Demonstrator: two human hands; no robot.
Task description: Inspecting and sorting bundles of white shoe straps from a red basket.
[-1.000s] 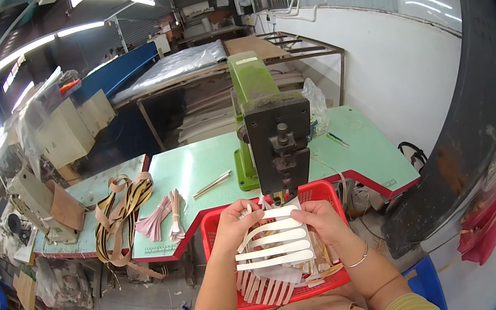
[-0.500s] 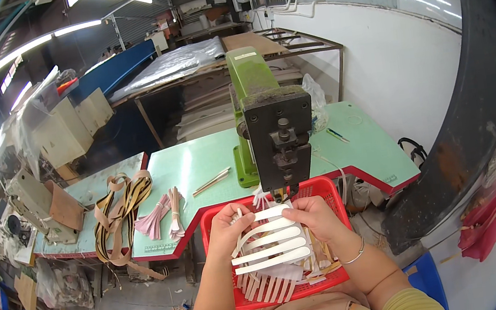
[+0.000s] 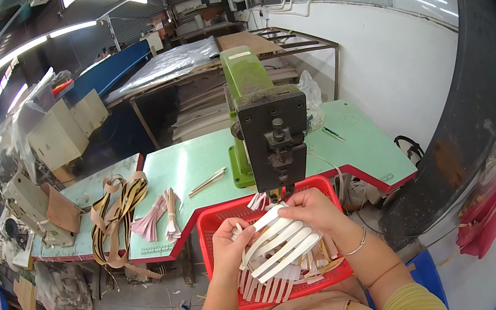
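Note:
Several white strips with rounded ends (image 3: 286, 255) lie side by side between my hands, slanting up to the right. My left hand (image 3: 233, 243) is closed on their left side, with strip ends poking out above the fingers. My right hand (image 3: 315, 210) pinches the uppermost strip near its right end, just under the head of a green and black sewing-type machine (image 3: 275, 136). The red plastic basket (image 3: 208, 223) sits below my hands, holding more pale and tan strips (image 3: 268, 290). Part of the basket's contents is hidden by the held strips.
The light green worktable (image 3: 199, 158) carries pink and cream strip bundles (image 3: 152, 219), thin sticks (image 3: 207, 182), coiled black and tan straps (image 3: 115, 208) and a pen-like tool (image 3: 333, 134). A dark curved post (image 3: 445, 149) stands at right, a blue stool (image 3: 427, 278) below it.
My right hand has risen and turned, tilting the strips from nearly level to a slope. The left hand has lowered slightly. The view has shifted a little.

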